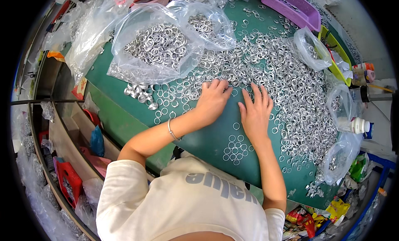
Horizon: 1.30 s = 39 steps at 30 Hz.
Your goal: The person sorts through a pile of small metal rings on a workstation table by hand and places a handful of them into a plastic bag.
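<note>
Many silver metal rings (301, 91) lie heaped across the green table (199, 142). My left hand (213, 100) is at the near edge of the heap, its fingers curled down among the rings; whatever is under them is hidden. A thin bangle (171, 131) circles that wrist. My right hand (255, 114) rests just to the right, palm down, fingers stretched and apart, fingertips at the rings. Between my forearms, a small cluster of thin rings (236, 148) lies flat. More single rings (166, 103) are spread to the left of my left hand.
Clear plastic bags (118, 60) filled with rings stand at the far left. Small silver cup-like pieces (141, 94) sit below them. A purple basket (305, 14) and a yellow-green basket (341, 66) line the far right edge. Open drawers (89, 137) are at the left; a white bottle (360, 125) is at the right.
</note>
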Motion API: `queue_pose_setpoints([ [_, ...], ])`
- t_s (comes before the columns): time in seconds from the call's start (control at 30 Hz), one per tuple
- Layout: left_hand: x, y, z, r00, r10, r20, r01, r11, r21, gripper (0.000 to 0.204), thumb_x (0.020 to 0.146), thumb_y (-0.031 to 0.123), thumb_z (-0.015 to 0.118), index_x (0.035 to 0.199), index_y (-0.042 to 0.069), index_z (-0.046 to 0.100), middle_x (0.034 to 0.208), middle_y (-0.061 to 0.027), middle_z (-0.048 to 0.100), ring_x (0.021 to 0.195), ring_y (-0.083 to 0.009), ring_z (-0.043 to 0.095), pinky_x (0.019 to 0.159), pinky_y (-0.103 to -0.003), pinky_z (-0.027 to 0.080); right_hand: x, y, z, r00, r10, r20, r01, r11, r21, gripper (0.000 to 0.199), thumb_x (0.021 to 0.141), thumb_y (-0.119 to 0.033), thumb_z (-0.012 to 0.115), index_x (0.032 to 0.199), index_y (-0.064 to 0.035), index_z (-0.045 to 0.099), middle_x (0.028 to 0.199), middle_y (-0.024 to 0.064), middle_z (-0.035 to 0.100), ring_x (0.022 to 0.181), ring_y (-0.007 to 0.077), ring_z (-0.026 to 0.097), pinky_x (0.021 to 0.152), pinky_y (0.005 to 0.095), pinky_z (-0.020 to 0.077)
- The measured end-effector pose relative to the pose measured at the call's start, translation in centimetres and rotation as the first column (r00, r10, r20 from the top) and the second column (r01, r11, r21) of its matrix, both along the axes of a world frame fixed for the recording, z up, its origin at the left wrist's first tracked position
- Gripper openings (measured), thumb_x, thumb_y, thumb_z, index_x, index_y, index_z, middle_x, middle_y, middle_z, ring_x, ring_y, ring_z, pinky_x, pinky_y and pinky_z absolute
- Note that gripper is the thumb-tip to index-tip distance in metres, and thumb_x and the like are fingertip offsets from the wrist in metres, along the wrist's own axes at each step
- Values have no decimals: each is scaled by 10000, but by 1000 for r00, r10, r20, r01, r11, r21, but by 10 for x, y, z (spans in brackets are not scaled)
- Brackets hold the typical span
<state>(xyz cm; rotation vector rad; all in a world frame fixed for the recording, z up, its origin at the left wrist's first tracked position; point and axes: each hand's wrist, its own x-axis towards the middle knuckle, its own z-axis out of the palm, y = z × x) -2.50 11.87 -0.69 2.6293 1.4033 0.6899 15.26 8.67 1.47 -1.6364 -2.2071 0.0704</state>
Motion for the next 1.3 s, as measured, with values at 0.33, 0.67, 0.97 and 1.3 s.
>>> queue_pose_setpoints([
  [0.33, 3, -29, 6, 960, -251, 125, 270, 947, -175, 520, 745, -25, 570, 1263, -34, 531, 1327, -168, 473, 1232, -312, 458, 996, -417, 378, 16, -7, -1, 987, -44, -154, 45, 999, 5, 349, 859, -135, 655, 1202, -84, 620, 1356, 133, 477, 1318, 373, 374, 1060, 522, 277],
  [0.67, -9, -93, 8, 819, -398, 414, 553, 740, -382, 636, 729, -98, 552, 1348, 14, 462, 1436, -191, 404, 1359, -347, 372, 1148, -491, 290, 30, -4, -7, 996, -81, 42, 81, 997, -11, 377, 851, -181, 662, 1209, -75, 617, 1428, 107, 427, 1384, 366, 306, 1082, 557, 259],
  [0.97, -19, -2, 10, 972, 231, -41, -234, 967, -98, 651, 797, 209, 734, 1365, 65, 450, 1461, -187, 346, 1364, -397, 306, 1096, -570, 264, -27, 55, -9, 960, 270, -81, -261, 959, 107, 487, 822, -240, 698, 1281, -156, 560, 1346, 115, 493, 1352, 330, 363, 1069, 524, 296],
  [1.3, -40, -4, -2, 982, -98, 163, 105, 994, -39, 294, 757, 32, 678, 1045, 26, 625, 1216, -147, 569, 1202, -354, 491, 1003, -464, 411, 26, 42, -2, 988, 155, -4, -153, 980, 127, 273, 774, -149, 723, 1006, -62, 609, 1214, 106, 538, 1216, 298, 475, 1023, 492, 327],
])
